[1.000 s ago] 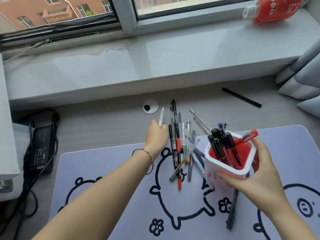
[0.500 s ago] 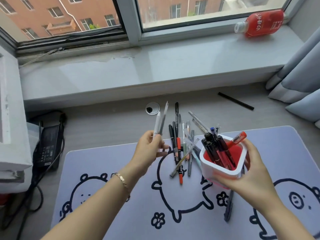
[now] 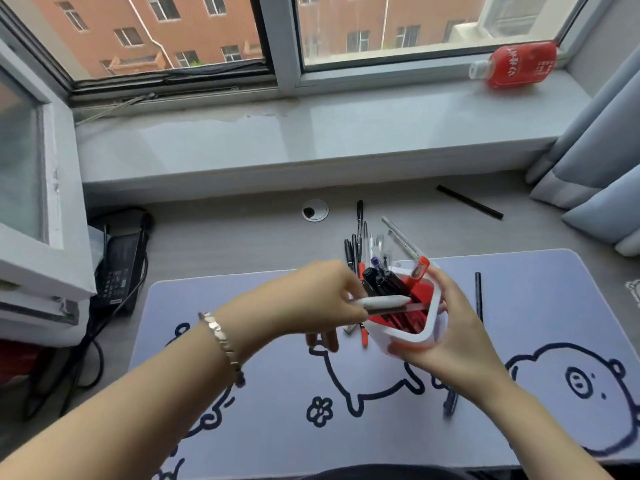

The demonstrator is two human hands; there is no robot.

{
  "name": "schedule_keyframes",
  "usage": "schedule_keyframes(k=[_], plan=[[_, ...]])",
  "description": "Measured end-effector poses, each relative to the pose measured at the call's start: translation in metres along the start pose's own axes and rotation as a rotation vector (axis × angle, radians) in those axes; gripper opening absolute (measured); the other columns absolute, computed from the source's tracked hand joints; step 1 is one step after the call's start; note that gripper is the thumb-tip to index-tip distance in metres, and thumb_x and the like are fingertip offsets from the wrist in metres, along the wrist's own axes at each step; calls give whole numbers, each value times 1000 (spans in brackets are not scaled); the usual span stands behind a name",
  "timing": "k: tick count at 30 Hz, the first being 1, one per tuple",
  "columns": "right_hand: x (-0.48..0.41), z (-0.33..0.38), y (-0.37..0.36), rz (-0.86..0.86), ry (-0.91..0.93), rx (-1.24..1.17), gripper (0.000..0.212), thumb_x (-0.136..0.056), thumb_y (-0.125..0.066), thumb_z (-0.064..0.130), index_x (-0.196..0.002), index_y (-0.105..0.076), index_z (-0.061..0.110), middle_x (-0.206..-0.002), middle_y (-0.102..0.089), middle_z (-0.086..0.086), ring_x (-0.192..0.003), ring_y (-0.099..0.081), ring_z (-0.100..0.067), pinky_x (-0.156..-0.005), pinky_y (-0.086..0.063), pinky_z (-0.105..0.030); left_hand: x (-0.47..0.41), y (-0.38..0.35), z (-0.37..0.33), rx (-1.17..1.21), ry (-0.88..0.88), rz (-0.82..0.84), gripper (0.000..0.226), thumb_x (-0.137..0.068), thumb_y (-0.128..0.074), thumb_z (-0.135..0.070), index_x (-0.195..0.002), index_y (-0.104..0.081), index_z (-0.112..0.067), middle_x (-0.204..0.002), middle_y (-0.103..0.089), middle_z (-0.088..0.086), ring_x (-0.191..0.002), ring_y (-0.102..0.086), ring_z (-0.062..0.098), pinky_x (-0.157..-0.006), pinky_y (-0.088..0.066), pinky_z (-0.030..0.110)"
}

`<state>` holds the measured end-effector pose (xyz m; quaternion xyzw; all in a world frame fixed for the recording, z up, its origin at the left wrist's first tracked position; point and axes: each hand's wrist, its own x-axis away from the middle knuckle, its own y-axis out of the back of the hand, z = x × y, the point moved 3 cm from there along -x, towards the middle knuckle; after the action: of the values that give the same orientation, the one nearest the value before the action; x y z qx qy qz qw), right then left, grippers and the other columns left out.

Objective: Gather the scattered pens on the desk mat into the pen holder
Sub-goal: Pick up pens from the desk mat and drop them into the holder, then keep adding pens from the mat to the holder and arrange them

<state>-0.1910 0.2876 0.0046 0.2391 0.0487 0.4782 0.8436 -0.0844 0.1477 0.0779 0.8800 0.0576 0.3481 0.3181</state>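
Over the desk mat [image 3: 519, 306]:
Left hand [image 3: 322, 299]: grip clamped on two pens [image 3: 388, 304], laid across the holder's mouth.
Right hand [image 3: 446, 337]: grip wrapped around pen holder [image 3: 408, 336].

Two hands are in view: the left hand [image 3: 322, 299] and the right hand [image 3: 446, 341]. One pen holder [image 3: 408, 336], white with a red inside, sits at the centre. The left hand carries two pens [image 3: 388, 304], one white, one clear with a dark core. The holder's pens [image 3: 391, 282] number at least five; the cluster is too tight for an exact count. The loose pile [image 3: 360, 237] at twelve o'clock from the holder shows roughly eight, overlapping. One black pen [image 3: 478, 296] lies at three o'clock, one black stick [image 3: 469, 201] at one o'clock. One red bottle [image 3: 516, 65] lies on the sill.
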Motion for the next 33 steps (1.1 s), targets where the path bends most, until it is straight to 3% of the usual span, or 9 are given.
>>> schedule_keyframes(k=[9,13,16,19,22,24,27,31,33], plan=[[8,-6,7,-48,-10,21,102,-51,-88,16,-135,-32,32,-127,-49,10,-109,-49,-7,-78,-35,6,8,5,-8,-31,-44,-529,22,-63,-80,-33,-67,-61,-23,-70,-67,-7,-59,-60,8,-54,-44,22],[11,-3,3,-34,-7,-14,100,-52,-88,19,-132,-31,40,-125,-49,17,-111,-48,5,-79,-37,4,12,0,1,17,-137,-611,20,-63,-82,-33,-76,-72,-20,-79,-59,-10,-72,-55,9,-69,-47,25],[12,0,0,-41,-2,-45,100,-52,-88,20,-123,-27,54,-125,-46,25,-114,-42,13,-86,-38,-1,19,-6,4,52,-261,-546,18,-74,-75,-25,-91,-74,-20,-96,-52,-10,-78,-52,4,-69,-38,4],[12,3,-5,-29,5,-26,101,-52,-88,19,-125,-28,53,-125,-46,24,-115,-42,12,-84,-36,3,20,-24,0,-125,-360,-512,15,-87,-59,-28,-92,-71,-22,-101,-47,-8,-75,-55,13,-63,-40,15],[12,7,-8,-36,24,-5,103,-50,-89,20,-132,-31,40,-125,-48,20,-114,-45,8,-82,-36,4,14,-35,-1,-234,-571,-881,20,-90,-55,-25,-86,-67,-11,-83,-60,10,-65,-52,20,-57,-43,24],[12,9,-8,-40,42,-4,104,-48,-90,22,-132,-30,41,-127,-47,19,-114,-48,3,-86,-42,-3,5,-38,1,-127,-620,-1103,18,-88,-57,-18,-97,-67,-6,-89,-65,16,-87,-52,20,-79,-42,20],[8,7,-8,-57,0,-64,105,-47,-90,25,-133,-32,40,-130,-50,10,-116,-52,-7,-97,-46,-26,-15,-35,-8,104,-538,-998,37,-94,-41,-25,-126,-50,-7,-129,-55,13,-131,-35,20,-109,-28,29],[-3,1,0,-94,-51,-87,99,-45,-85,31,-128,-33,47,-131,-49,15,-117,-48,3,-96,-42,-23,-40,-44,-37,-79,-599,-616,50,-95,-29,-39,-140,-31,-18,-150,-33,3,-141,-18,15,-116,-10,37],[-6,-6,11,-104,-102,-104,98,-49,-89,20,-123,-32,53,-127,-52,12,-113,-52,-1,-94,-46,-29,-50,-42,-37,67,-598,-397,52,-93,-29,-39,-143,-23,-25,-152,-27,-3,-141,-15,7,-118,-5,35]])
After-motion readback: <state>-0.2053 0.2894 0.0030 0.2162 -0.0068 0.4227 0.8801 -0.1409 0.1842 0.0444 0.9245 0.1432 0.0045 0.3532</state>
